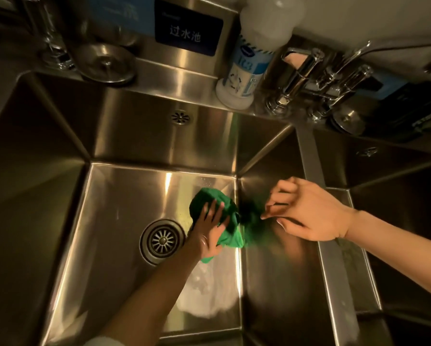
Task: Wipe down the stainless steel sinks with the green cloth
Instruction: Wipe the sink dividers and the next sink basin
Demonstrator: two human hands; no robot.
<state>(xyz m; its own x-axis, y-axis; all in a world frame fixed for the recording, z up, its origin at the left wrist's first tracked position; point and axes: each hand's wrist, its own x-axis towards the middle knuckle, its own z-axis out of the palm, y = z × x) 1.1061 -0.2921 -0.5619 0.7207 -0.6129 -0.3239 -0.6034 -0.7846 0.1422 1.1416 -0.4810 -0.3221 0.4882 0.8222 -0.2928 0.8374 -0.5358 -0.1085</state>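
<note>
Two risks seem near: the left hand, fingers spread flat on the crumpled green cloth at frame centre, may push it over the round steel drain, while the half-curled, empty right hand leaves the stainless steel sink wall unwiped.

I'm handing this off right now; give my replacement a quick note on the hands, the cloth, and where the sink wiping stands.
Left hand: flat on the green cloth, pressing it to the floor of the middle sink, in the right rear corner beside the drain.
Right hand: empty, fingers loosely curled, over the sink's right wall.
Done: cannot tell how much has been wiped.
Left: the rest of this basin and the right sink, as far as visible.
</note>
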